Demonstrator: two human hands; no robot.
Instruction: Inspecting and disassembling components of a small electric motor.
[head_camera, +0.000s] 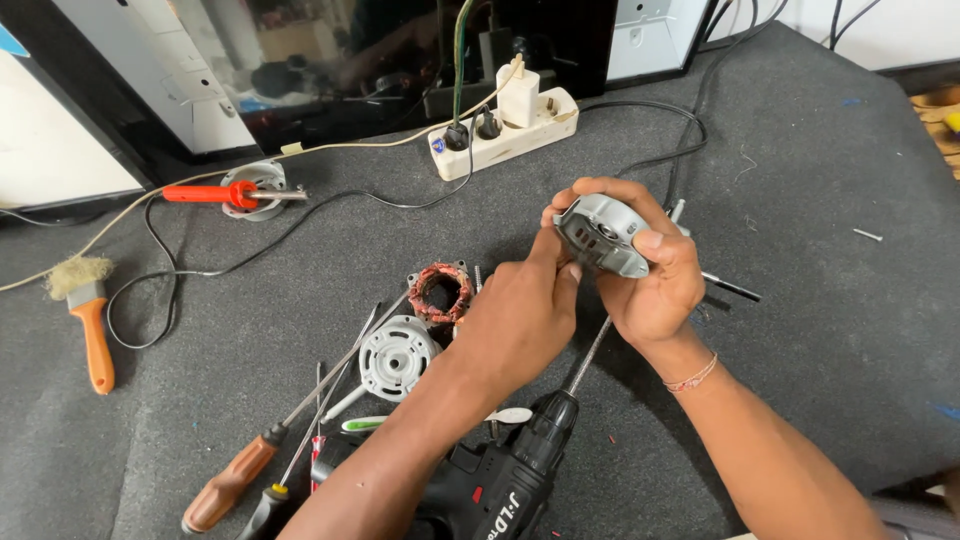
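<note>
A: Nearest the cam?
B: Black cordless drill (500, 490) lying on the grey mat (820, 330), long bit pointing up twd the hands. Left of it, two screwdrivers: brown-handled one (228, 488) and black-handled one (268, 508), shafts angled up-right.

A: Hands?
B: Right hand (650, 280) curled around a round grey metal motor end cover (603, 234), thumb across its front, fingers behind; held above the mat. Left hand (520, 320) mostly closed, fingertips pinched at the cover's lower-left edge, touching it. Can't tell if it grips anything small.

A: Mid-mat?
B: Second round grey cover (397, 357) lying flat, just left of the left wrist. Copper-wound stator (440, 292) just beyond it. Orange-handled brush (88, 315) far left.

A: Further back?
B: Red-handled soldering iron (215, 193) resting on a round metal part. White power strip (503, 130) w/ plugs in, black cable looping off. Behind that, dark glossy panel (400, 50).
</note>
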